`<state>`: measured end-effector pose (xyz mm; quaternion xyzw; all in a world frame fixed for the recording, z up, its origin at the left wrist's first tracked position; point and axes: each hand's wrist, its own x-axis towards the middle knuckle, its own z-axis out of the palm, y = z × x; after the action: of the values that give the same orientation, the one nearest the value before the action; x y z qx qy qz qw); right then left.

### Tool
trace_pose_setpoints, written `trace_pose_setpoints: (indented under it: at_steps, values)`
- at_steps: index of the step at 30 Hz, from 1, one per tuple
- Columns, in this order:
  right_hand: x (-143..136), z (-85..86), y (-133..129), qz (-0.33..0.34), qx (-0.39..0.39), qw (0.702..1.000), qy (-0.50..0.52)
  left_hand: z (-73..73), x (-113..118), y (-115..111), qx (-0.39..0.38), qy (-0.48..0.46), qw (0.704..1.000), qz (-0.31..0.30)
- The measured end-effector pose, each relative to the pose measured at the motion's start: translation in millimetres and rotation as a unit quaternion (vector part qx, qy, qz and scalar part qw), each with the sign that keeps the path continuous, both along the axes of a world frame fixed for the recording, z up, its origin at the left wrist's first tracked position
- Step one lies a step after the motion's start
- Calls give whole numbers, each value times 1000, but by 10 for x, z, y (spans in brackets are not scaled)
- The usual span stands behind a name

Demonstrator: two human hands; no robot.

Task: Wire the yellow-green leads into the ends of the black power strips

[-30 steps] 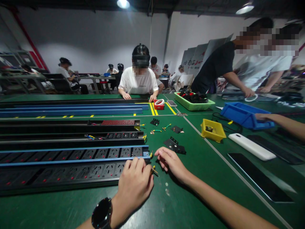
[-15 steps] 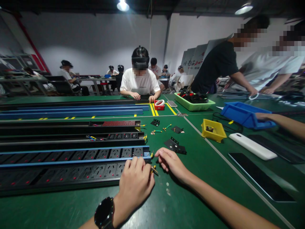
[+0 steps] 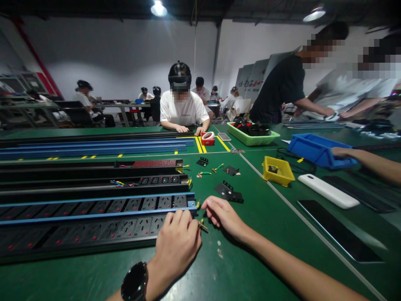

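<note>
My left hand (image 3: 178, 238), with a black watch on its wrist, lies over the right end of the nearest black power strip (image 3: 94, 234), its fingers wrapped round the edge. A yellow-green wire with a brass-coloured end (image 3: 203, 225) sticks out beside its fingertips. Just right of the strip ends, my right hand (image 3: 224, 213) hovers low with fingers curled together; anything between them is hidden. Close to its fingertips is a short yellow-green wire (image 3: 198, 204) at the end of the blue-edged power strip (image 3: 131, 205).
Black brackets (image 3: 228, 192) and loose yellow-green wires (image 3: 205, 173) lie beyond my hands. To the right are a yellow bin (image 3: 278, 177), a blue bin (image 3: 313, 152) with a co-worker's hand at it, a white case (image 3: 327, 192) and a dark flat panel (image 3: 340, 232). Another person sits opposite.
The view has shifted slightly. Both my hands keep nearly the same pose by the strip ends. At the back right, a co-worker's hands have moved with a white roll.
</note>
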<state>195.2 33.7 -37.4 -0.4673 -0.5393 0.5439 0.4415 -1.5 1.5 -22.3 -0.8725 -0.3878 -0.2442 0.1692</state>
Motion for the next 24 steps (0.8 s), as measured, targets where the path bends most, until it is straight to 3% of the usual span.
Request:
trace_pose_setpoints:
  at_steps: [24]
  values:
    - [13, -21, 0, 15, 18, 999, -21, -8, 14, -2, -6, -8, 1000, 23]
